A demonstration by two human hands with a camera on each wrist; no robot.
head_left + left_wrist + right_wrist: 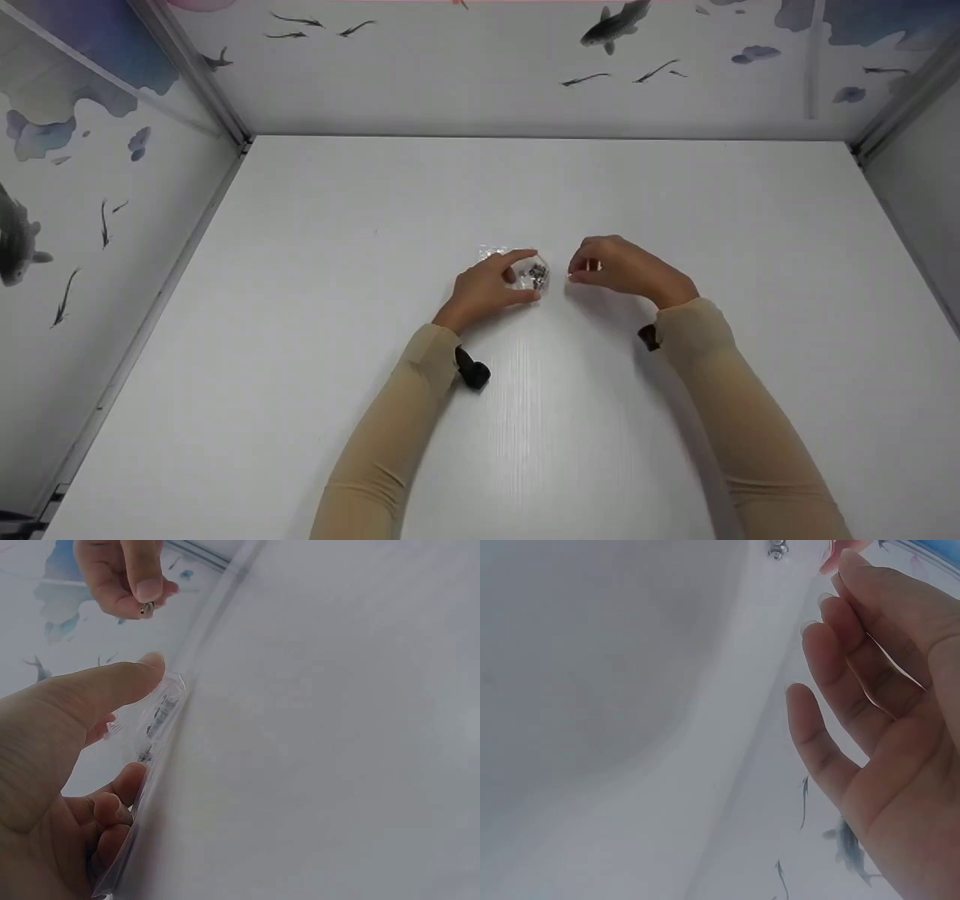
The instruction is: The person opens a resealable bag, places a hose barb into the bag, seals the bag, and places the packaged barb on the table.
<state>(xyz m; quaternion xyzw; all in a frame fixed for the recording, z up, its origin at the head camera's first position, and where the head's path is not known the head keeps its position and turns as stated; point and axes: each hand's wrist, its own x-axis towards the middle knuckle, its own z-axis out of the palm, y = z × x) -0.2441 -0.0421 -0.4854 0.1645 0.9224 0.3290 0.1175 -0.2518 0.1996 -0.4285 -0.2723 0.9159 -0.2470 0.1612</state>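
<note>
In the head view my left hand [486, 291] holds a clear plastic bag [545, 281] down on the table, thumb on the near side and fingers on the far side. Small shiny metal parts [537, 274] lie bunched in the bag; their exact kind is too small to tell. To the right, apart from the bag, is my right hand [626, 268]. The left wrist view shows it pinching a small metal piece [146, 608] between thumb and fingertips. In the right wrist view the other fingers [829, 664] of that hand are loosely bent, and a few metal parts [778, 549] appear at the top edge.
A white table [315, 225] spreads around both hands. Panels printed with fish and ink shapes [480, 82] stand along its back and left side, and a plain panel [919, 150] is at the right. Each wrist carries a black camera mount [472, 371].
</note>
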